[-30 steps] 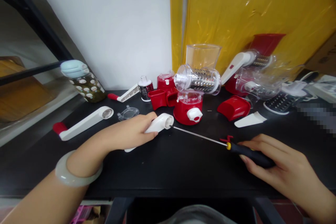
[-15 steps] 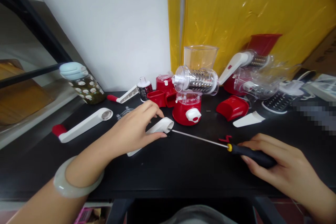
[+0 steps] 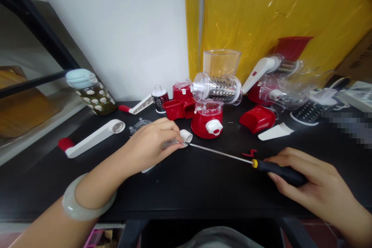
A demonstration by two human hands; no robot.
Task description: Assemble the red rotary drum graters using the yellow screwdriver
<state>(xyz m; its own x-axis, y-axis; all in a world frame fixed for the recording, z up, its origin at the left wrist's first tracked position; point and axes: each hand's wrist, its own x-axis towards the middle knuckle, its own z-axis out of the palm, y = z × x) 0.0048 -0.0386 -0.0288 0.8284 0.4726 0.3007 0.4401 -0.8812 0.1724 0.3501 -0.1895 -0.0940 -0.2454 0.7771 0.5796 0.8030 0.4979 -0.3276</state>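
My left hand (image 3: 152, 143) is closed over a white crank handle (image 3: 186, 136) lying on the black table (image 3: 188, 186), fingers pressed on its round end. My right hand (image 3: 308, 180) grips the black handle of a long screwdriver (image 3: 255, 162). Its thin metal shaft runs left and its tip touches the round end of the white handle. A small red piece (image 3: 249, 152) lies just above the screwdriver's yellow collar.
A red rotary grater with clear drum (image 3: 216, 97) stands behind the handle. More grater parts, a red pusher (image 3: 257, 118), a second white crank (image 3: 93, 137) and a clear disc (image 3: 138, 126) lie around. A patterned jar (image 3: 90, 91) stands at the left.
My left hand lifted its fingers off the white handle, then came back down and closed over its round end. The screwdriver and my right hand have barely moved.
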